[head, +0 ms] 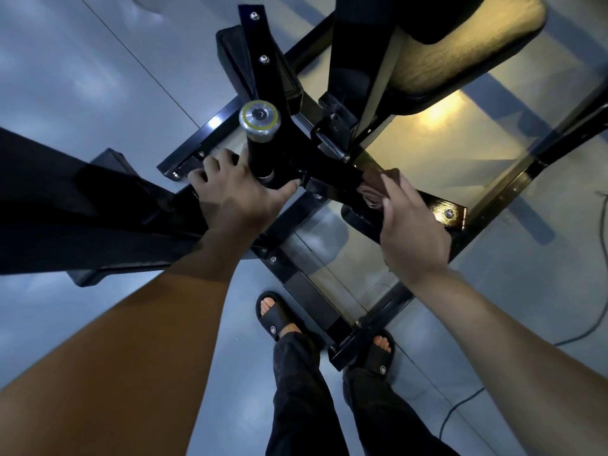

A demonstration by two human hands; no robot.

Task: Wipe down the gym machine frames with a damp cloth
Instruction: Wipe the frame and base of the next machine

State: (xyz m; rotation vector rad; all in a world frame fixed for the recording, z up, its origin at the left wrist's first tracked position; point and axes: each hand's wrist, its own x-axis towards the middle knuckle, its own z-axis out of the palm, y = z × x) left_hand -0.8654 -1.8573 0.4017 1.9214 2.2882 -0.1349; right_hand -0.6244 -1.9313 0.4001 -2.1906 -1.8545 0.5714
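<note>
A black gym machine frame [332, 171] fills the middle of the head view, seen from above. My left hand [230, 195] grips the frame around a black post topped by a silver cap with a yellow ring [260, 119]. My right hand [411, 232] presses a dark brown cloth [378, 187] against a black frame bar that runs to the right. Most of the cloth is hidden under my fingers.
A dark padded seat [460, 51] hangs at the upper right. Black floor rails [309, 291] cross the shiny grey floor [82, 77]. My feet in black slides [276, 315] stand either side of a rail. A cable [467, 403] lies at the lower right.
</note>
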